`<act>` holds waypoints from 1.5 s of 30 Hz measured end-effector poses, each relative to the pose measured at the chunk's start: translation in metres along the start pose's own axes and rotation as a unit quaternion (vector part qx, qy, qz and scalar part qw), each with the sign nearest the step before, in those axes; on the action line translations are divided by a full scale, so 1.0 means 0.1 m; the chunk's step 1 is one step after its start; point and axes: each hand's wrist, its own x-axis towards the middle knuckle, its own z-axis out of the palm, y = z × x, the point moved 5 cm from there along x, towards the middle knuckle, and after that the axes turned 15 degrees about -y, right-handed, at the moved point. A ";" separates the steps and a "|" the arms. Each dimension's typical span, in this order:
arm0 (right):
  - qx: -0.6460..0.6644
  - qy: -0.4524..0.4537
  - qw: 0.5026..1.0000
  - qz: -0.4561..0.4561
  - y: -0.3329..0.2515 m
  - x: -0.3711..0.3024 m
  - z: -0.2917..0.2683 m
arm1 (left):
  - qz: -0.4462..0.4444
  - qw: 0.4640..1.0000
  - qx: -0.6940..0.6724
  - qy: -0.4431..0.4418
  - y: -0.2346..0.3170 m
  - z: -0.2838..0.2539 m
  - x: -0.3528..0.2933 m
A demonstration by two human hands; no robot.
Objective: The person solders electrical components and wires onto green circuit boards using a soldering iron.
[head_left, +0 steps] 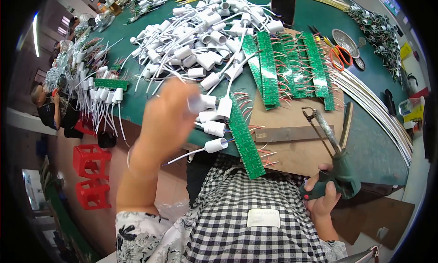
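My left hand [166, 115] is raised and blurred over the table's near edge, its fingers closed around a white lamp socket [200, 103] with a wire. Just right of it lie more white sockets [215, 127] wired to a long green circuit board strip [245, 137] that hangs over the edge. My right hand [321, 194] grips the green handle of a soldering gun [340, 169], whose metal tip points up over a brown cardboard sheet [296, 121].
A big heap of white sockets [200, 39] covers the green table [378, 144]. Several green board strips [287, 64] with red wires lie on the cardboard. Orange-handled scissors [340, 55], a metal dish, white rods and red stools [91, 160] are around. Another person sits far left.
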 end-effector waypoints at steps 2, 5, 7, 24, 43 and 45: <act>0.006 -0.008 1.000 0.025 0.06 0.00 0.00 | -0.004 0.994 -0.025 -0.111 0.31 0.24 -0.32; 0.028 -0.059 0.995 0.080 0.16 0.03 0.10 | -0.055 0.986 -0.101 -0.119 0.49 0.62 -0.69; 0.020 -0.075 0.992 0.095 0.16 0.05 0.21 | -0.127 0.968 -0.208 -0.059 0.34 0.83 -0.85; -0.148 -0.253 0.930 0.224 0.10 -0.12 0.18 | -0.062 0.993 0.067 0.070 0.42 0.99 -0.67; -0.392 -0.304 0.847 0.194 0.20 -0.06 0.27 | -0.022 0.992 0.107 0.062 0.38 1.01 -0.57; -0.357 -0.304 0.866 0.176 0.22 -0.08 0.26 | -0.023 0.992 0.109 0.060 0.38 1.01 -0.57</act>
